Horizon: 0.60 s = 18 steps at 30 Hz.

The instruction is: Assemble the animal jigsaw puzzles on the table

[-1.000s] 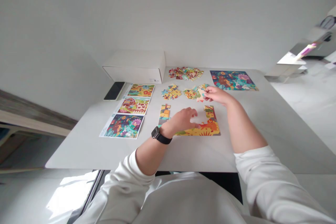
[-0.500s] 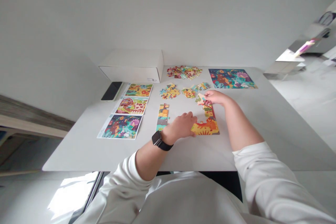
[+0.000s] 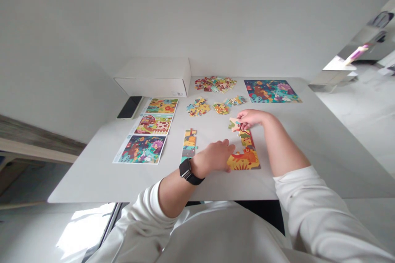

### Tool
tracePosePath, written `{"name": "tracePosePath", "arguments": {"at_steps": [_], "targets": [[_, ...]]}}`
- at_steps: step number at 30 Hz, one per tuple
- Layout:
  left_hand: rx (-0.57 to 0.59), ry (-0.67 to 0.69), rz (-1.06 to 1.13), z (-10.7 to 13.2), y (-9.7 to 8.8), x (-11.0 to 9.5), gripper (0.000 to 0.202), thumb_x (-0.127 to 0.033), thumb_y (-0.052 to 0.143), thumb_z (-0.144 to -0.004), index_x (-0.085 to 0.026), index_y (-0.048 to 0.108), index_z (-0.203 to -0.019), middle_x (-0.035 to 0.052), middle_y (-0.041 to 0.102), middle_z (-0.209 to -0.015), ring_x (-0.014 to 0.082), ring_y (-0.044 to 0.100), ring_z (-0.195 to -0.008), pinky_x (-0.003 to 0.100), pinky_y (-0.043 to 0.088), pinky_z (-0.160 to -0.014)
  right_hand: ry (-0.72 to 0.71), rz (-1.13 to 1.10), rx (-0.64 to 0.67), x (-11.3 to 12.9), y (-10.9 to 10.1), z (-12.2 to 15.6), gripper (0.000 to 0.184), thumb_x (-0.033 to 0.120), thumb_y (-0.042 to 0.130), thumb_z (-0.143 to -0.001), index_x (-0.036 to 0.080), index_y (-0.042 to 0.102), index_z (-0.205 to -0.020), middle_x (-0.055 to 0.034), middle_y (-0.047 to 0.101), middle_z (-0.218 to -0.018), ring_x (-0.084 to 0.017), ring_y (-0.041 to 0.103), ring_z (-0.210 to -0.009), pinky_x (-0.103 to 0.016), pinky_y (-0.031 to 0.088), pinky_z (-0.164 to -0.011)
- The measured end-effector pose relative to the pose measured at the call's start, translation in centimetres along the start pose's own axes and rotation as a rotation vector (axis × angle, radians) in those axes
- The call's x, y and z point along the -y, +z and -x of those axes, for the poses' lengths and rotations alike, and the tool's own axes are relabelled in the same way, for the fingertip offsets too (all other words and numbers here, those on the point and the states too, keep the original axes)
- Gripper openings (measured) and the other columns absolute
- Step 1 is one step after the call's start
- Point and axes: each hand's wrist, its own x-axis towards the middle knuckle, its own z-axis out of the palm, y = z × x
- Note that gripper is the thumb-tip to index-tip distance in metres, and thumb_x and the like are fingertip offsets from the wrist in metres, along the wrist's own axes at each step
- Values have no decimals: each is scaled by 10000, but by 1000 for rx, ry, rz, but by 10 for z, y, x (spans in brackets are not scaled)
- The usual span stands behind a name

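My left hand (image 3: 217, 155), with a dark watch on its wrist, rests over the partly joined jigsaw. Its fingers are spread and reach the left edge of the yellow lion section (image 3: 246, 158); the palm hides the jigsaw's lower middle. With thumb and fingers closed, my right hand (image 3: 253, 118) pinches a pale puzzle piece (image 3: 234, 123) at the top of the joined right-hand column. Whether that piece is locked in, I cannot tell. A joined strip of pieces (image 3: 189, 144) forms the left side, its lower end behind my left wrist.
Loose yellow and blue pieces (image 3: 198, 107) and more pieces (image 3: 221, 108) lie beyond the jigsaw, with a reddish pile (image 3: 215, 84) behind. Picture sheets (image 3: 153, 125), a phone (image 3: 130, 107) and a white box (image 3: 151, 86) are left. A finished dark-blue puzzle (image 3: 273, 91) lies back right.
The joined jigsaw sections have shifted toward me, with both hands moving along slightly. The pale piece in my right hand now sits down against the top of the right-hand column.
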Motion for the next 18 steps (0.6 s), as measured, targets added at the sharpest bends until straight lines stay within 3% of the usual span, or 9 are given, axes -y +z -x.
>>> {"name": "tracePosePath", "arguments": {"at_steps": [6, 9, 14, 18], "targets": [[12, -1, -15, 1, 0, 0, 644, -504, 905, -810, -209, 641, -1318, 158, 641, -1316, 359, 719, -1092, 429, 588, -841, 12, 39, -18, 3, 1, 4, 251, 317, 879, -910, 205, 658, -868, -78, 784, -770, -182, 765, -698, -218, 593, -572], [-12, 13, 28, -2, -1, 6, 549, -542, 865, -847, -229, 668, -1253, 125, 665, -1287, 332, 722, -1086, 415, 576, -869, -49, 71, -38, 6, 1, 6, 260, 335, 894, -900, 203, 672, -876, -76, 794, -824, -178, 753, -726, -242, 600, -639], [-281, -75, 203, -19, -1, 35, 290, -497, 712, -990, -231, 685, -1103, 67, 720, -1162, 254, 717, -1041, 368, 547, -920, -244, 42, -168, 13, -3, 13, 229, 359, 850, -938, 209, 676, -929, -48, 795, -908, -149, 704, -736, -250, 585, -717], [-509, -195, 334, -31, -2, 58, 181, -368, 721, -985, -219, 669, -1072, 63, 745, -1104, 224, 713, -968, 355, 542, -897, -363, -7, -220, 17, -5, 16, 275, 436, 842, -931, 216, 678, -955, -35, 784, -910, -149, 698, -754, -255, 580, -740]]}}
